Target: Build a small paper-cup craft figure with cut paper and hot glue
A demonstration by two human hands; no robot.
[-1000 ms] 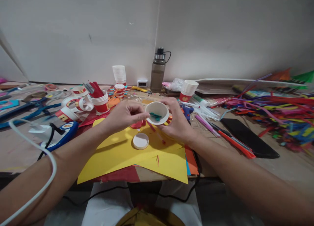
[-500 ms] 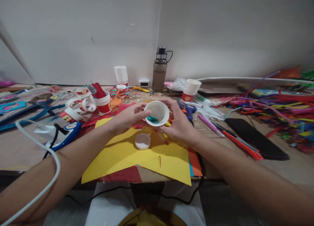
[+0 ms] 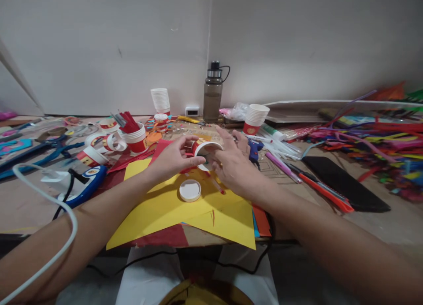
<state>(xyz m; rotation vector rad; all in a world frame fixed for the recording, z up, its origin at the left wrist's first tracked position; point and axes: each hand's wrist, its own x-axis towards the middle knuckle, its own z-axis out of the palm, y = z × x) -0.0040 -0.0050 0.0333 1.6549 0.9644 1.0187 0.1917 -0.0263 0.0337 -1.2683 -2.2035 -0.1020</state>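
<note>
My left hand is closed around a red and white paper cup, which tilts with its mouth toward the right. Beside the mouth is my right hand, its fingers spread and some overlapping the rim. Whether any fingertips reach inside I cannot tell. The cup's contents are mostly hidden. Below the cup, a small round white lid-like piece lies on yellow paper. A thin stick with a red end rests on the paper too.
Paper cups holding red strips stand to the left, near a blue and white power strip. A water bottle is at the wall. To the right lie a blue glue gun, a red-orange cutter, a black phone and pipe cleaners.
The cup has tipped from facing me to facing right, hiding the green pieces inside. My right hand has shifted from the cup's side to its mouth, fingers now spread.
</note>
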